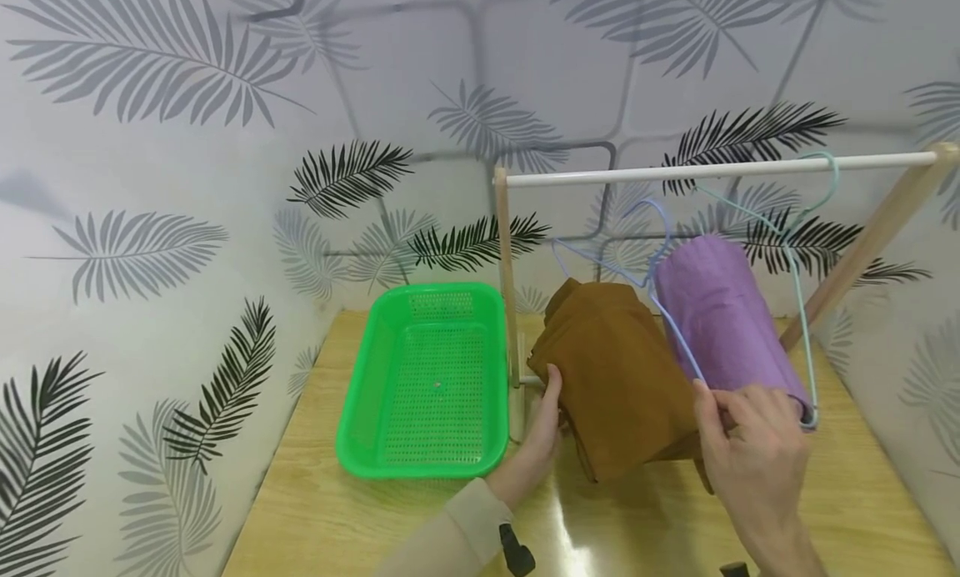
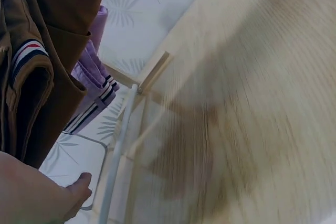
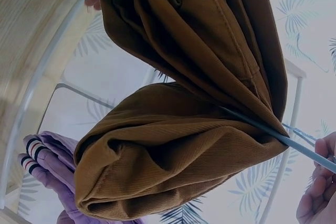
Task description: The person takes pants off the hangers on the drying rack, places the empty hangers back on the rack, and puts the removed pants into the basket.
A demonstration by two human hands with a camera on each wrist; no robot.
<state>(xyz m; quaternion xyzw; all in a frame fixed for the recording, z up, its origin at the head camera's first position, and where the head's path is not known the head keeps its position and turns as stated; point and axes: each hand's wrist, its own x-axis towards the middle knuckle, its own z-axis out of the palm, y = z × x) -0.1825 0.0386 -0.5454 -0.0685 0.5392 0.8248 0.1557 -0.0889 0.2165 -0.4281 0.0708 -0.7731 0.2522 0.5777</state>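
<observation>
Folded brown trousers (image 1: pixel 618 373) hang over the bar of a blue clothes hanger (image 1: pixel 678 335). My right hand (image 1: pixel 757 452) pinches the hanger's side near its lower corner. At the trousers' left edge, my left hand (image 1: pixel 536 435) grips the cloth, its fingers partly hidden beneath it. A striped band shows on the brown trousers (image 2: pixel 31 56) in the left wrist view. From below, the right wrist view shows the brown trousers (image 3: pixel 173 145) draped on both sides of the hanger bar (image 3: pixel 304 150). The blue hanger's hook stands below the rail, apart from it.
A white rail (image 1: pixel 637 175) on wooden posts spans the rack. Purple trousers (image 1: pixel 720 318) with striped cuffs hang on a mint hanger (image 1: pixel 791 235) at its right. A green perforated basket (image 1: pixel 352 377) stands on the wooden table (image 1: pixel 300 494), left of the rack, before a leaf-patterned wall.
</observation>
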